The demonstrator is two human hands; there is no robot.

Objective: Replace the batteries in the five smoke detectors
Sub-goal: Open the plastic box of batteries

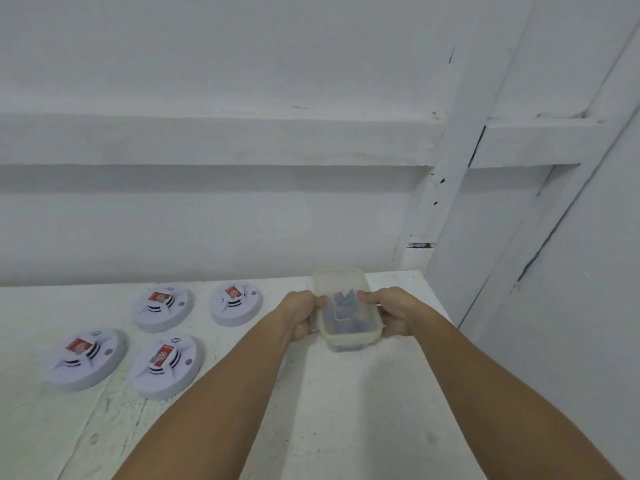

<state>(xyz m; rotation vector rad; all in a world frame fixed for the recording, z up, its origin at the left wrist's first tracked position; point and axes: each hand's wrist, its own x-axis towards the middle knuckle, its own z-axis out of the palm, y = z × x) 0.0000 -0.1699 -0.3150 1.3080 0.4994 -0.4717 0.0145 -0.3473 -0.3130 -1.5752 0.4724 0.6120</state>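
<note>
A clear plastic box [346, 337] with a pale green-rimmed lid stands on the white table and holds several dark blue batteries. My left hand [300, 315] grips its left side and my right hand [390, 310] grips its right side, both thumbs on the lid. Several white round smoke detectors lie to the left, each with a red label on top: one at the far left [86, 358], one nearer the middle [166, 365], and two behind them [162, 308] [235, 303]. My left forearm may hide more of the table.
The white painted table [346, 427] runs up to a white wall with a ledge [207, 140] behind. A white wooden frame [519, 202] closes the right side, close to the box.
</note>
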